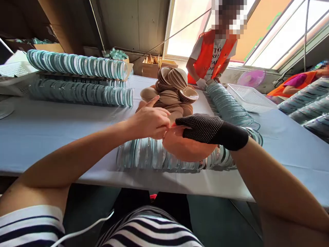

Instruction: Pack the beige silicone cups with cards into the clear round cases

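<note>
Holding one orange disc (190, 149) in the gloved right hand (203, 128), with thumb and fingers closed over the upper right edge. Meeting the disc's left edge with the bare left hand (154, 120), index finger stuck out, other fingers curled in. Can't tell whether pinching that edge or only touching. Can't make out the disc's material either.

Locating the disc: raised off the table (64, 120), in front of or over the near row (141, 154) of clear round pieces, on the near side of the brown pile (171, 94). Can't tell the gap underneath.

On progress: would call it partway, with one piece in hand and not set down. Would count as left the brown pile, lying in loose, tilted stacks mid-table. Would count as sorted, by layout only, the left rows (77, 65), the right row (228, 101) and the near row, all standing on edge in line. Can't confirm whether finished or waiting.

Sharing the table with a co-worker in an orange vest (197, 58), with a white-gloved hand (202, 83) near the far end of the right row. Also noting a white basket (250, 97) just beside that row.
</note>
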Demonstrator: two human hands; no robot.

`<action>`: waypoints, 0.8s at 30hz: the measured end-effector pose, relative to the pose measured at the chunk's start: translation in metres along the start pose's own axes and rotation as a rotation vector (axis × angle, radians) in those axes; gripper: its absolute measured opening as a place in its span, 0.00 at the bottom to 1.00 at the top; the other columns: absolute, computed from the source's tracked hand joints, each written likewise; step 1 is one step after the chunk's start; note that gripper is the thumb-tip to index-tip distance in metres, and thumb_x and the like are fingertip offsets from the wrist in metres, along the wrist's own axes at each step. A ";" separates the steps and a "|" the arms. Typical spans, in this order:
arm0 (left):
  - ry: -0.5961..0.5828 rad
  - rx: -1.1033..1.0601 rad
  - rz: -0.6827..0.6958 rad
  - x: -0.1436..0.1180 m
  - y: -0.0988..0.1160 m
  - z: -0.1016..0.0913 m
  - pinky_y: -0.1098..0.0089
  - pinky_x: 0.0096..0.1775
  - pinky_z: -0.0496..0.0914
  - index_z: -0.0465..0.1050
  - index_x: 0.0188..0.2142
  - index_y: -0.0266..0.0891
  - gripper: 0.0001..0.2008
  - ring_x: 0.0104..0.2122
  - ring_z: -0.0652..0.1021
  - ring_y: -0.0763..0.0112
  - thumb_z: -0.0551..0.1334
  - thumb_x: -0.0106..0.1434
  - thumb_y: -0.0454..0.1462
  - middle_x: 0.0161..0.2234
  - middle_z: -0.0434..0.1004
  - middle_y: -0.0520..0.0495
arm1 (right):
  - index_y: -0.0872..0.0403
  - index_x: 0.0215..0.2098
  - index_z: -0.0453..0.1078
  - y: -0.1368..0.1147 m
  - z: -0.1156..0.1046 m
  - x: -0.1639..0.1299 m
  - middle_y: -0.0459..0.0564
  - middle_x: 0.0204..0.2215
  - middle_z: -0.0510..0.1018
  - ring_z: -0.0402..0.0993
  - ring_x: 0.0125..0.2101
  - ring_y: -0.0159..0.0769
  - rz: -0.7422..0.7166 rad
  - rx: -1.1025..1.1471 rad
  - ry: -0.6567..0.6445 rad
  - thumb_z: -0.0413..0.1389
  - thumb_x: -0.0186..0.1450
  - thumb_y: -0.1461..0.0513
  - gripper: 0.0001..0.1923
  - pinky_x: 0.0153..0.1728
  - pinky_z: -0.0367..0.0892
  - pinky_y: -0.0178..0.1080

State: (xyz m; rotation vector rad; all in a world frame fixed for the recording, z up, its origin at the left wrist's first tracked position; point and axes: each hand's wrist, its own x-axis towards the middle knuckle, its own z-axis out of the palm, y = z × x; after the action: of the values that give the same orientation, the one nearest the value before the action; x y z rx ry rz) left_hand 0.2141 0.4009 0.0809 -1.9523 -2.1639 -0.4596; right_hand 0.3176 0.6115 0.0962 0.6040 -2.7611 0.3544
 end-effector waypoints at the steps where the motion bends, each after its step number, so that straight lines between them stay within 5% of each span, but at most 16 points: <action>1: -0.003 0.026 -0.002 0.001 0.005 0.000 0.46 0.67 0.46 0.78 0.31 0.39 0.14 0.46 0.78 0.63 0.55 0.68 0.35 0.36 0.81 0.49 | 0.53 0.45 0.78 0.000 0.005 -0.001 0.45 0.41 0.84 0.81 0.40 0.31 -0.081 0.047 -0.011 0.55 0.64 0.62 0.14 0.46 0.74 0.33; 3: -0.010 0.036 -0.022 0.002 0.013 0.001 0.50 0.63 0.56 0.78 0.31 0.38 0.14 0.38 0.78 0.65 0.54 0.68 0.35 0.34 0.81 0.49 | 0.56 0.45 0.77 0.000 0.017 -0.004 0.51 0.43 0.83 0.80 0.41 0.35 -0.131 0.009 0.010 0.49 0.67 0.63 0.16 0.47 0.75 0.39; 7: -0.100 -0.207 -0.091 0.000 0.008 0.008 0.65 0.47 0.69 0.80 0.32 0.41 0.12 0.35 0.78 0.67 0.57 0.66 0.37 0.31 0.81 0.51 | 0.55 0.37 0.77 -0.006 0.036 -0.011 0.51 0.35 0.83 0.79 0.36 0.37 0.017 -0.090 0.022 0.49 0.67 0.66 0.13 0.42 0.75 0.39; 12: -0.200 -0.601 -0.110 -0.004 -0.013 0.020 0.72 0.41 0.70 0.81 0.36 0.37 0.12 0.40 0.79 0.67 0.60 0.64 0.40 0.37 0.82 0.46 | 0.55 0.40 0.75 -0.010 0.053 -0.015 0.50 0.36 0.82 0.78 0.35 0.36 0.032 0.120 0.040 0.46 0.69 0.65 0.15 0.42 0.75 0.41; 17: -0.133 -0.615 -0.176 -0.007 -0.006 0.032 0.72 0.38 0.68 0.79 0.31 0.35 0.11 0.35 0.77 0.68 0.58 0.62 0.37 0.32 0.79 0.49 | 0.54 0.37 0.75 -0.017 0.066 -0.016 0.50 0.34 0.82 0.79 0.35 0.38 0.161 0.163 0.124 0.49 0.68 0.62 0.12 0.42 0.76 0.41; 24: -0.191 -0.861 -0.251 -0.001 0.001 0.029 0.71 0.39 0.69 0.79 0.32 0.35 0.13 0.35 0.77 0.68 0.58 0.62 0.39 0.31 0.79 0.49 | 0.54 0.34 0.72 -0.011 0.049 -0.010 0.50 0.34 0.82 0.79 0.34 0.37 0.230 0.165 0.223 0.49 0.67 0.65 0.10 0.40 0.75 0.39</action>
State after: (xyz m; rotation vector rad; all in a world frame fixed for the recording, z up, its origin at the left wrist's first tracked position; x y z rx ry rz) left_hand 0.2174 0.4100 0.0534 -2.1373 -2.6100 -1.5130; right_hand 0.3196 0.5910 0.0499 0.2626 -2.6043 0.6642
